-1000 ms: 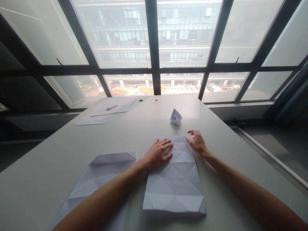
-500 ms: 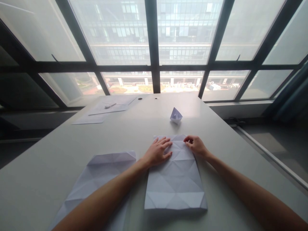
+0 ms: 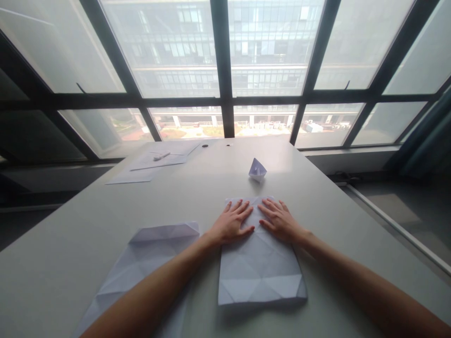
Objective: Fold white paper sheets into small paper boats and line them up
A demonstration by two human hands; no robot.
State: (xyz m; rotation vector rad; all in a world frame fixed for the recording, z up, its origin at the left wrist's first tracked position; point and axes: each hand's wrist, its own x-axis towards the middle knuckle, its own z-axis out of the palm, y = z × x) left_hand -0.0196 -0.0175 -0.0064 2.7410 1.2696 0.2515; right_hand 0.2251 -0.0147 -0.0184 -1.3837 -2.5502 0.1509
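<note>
A creased sheet of white paper [image 3: 262, 265] lies in front of me, its near edge folded up a little off the table. My left hand [image 3: 232, 223] rests flat on its upper left part, fingers spread. On the upper right part lies my right hand [image 3: 278, 218], also flat with fingers apart. The two hands are close together and cover much of the far half of the sheet. A second creased paper sheet [image 3: 141, 253] lies to the left, partly hidden under my left forearm. Beyond the hands stands a small folded paper piece [image 3: 257, 170].
The white table [image 3: 197, 197] reaches to the windows. At its far left lie flat paper sheets [image 3: 141, 174] with a small white object [image 3: 162, 156] on top. Two round holes, one a dark cable hole [image 3: 205, 146], sit near the far edge.
My right hand has gone from pinched fingers at the sheet's right edge to lying flat on the paper, further left. The sheet's near end has shifted slightly right.
</note>
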